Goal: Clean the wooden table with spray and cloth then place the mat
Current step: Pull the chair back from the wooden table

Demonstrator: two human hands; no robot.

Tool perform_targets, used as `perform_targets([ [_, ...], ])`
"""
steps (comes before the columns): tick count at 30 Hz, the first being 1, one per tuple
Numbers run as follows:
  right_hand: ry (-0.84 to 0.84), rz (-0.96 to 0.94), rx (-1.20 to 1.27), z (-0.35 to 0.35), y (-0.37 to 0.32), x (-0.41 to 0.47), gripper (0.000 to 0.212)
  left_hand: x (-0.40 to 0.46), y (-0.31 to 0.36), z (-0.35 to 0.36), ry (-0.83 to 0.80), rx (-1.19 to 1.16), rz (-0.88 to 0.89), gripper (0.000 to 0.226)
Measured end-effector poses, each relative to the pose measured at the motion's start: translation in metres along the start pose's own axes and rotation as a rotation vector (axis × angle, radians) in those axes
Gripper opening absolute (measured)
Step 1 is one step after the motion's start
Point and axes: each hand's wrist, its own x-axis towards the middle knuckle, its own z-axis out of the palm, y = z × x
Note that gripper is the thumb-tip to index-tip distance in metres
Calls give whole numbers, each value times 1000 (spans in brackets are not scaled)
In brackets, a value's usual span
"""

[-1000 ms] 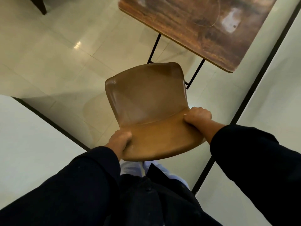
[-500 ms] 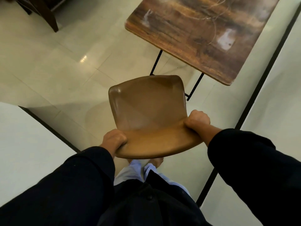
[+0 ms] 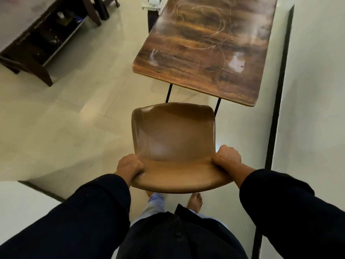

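At lower centre, the left hand [image 3: 129, 166] and right hand [image 3: 226, 156] each grip one side of the brown chair [image 3: 173, 146] backrest, fingers curled round its edge. Beyond the chair, at upper right, stands the wooden table [image 3: 205, 53], top smeared with pale marks. A dark shelf unit [image 3: 37, 43] occupies the upper left.

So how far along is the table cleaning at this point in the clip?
Nothing looks done: the wooden table shows pale smears and curved streaks, and no spray, cloth or mat is in view. In hand: the left hand and right hand grip the brown chair by its sides, near the table's end. Left: spraying, wiping and placing the mat.
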Motion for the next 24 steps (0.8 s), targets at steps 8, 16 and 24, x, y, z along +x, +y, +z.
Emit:
perform_targets([
  [8,32,210,130,21,-42,-6,17,61,-6,-56,-18,77,118,30],
  [16,45,348,194,45,-68,-3,15,111,-2,-75,7,130,206,33],
  [24,68,397,176,38,-90,13,21,143,10,-91,16,154,249,34],
])
